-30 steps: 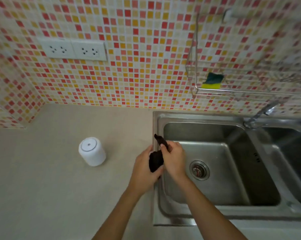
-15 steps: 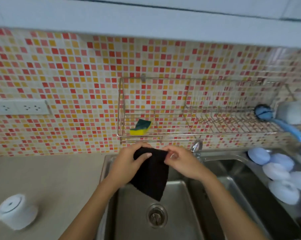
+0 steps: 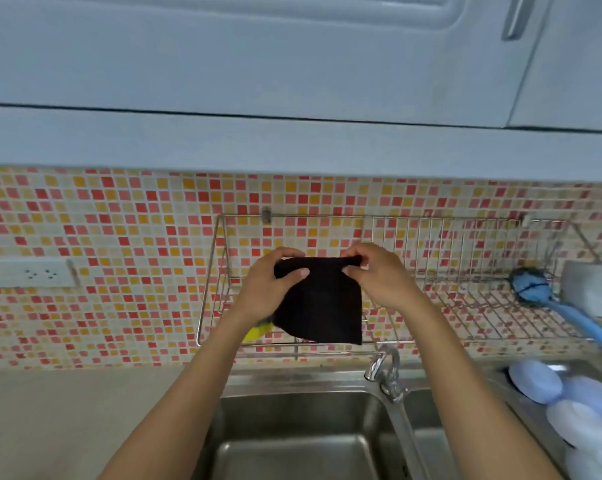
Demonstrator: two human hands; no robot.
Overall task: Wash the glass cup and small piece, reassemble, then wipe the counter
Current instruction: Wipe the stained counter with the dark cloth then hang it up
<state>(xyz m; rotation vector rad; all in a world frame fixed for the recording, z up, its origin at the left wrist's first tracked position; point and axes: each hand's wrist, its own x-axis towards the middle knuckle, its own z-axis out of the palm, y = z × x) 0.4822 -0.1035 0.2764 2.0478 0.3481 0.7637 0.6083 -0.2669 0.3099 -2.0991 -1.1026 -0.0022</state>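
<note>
A black cloth hangs spread out in front of the wire wall rack, above the sink. My left hand pinches its upper left corner and my right hand pinches its upper right corner, both raised to rack height. The cloth covers most of a yellow and green sponge that lies on the rack's left end. The white cup is out of view.
A steel double sink lies below with a tap between the basins. A blue-handled brush and a grey sponge sit on the rack's right end. Blue and white plates stand at right. A beige counter spreads left; sockets sit on the wall.
The cloth went from bunched between both hands over the sink edge to spread flat and lifted up to the rack. The view tilted upward, so the white cup left the frame.
</note>
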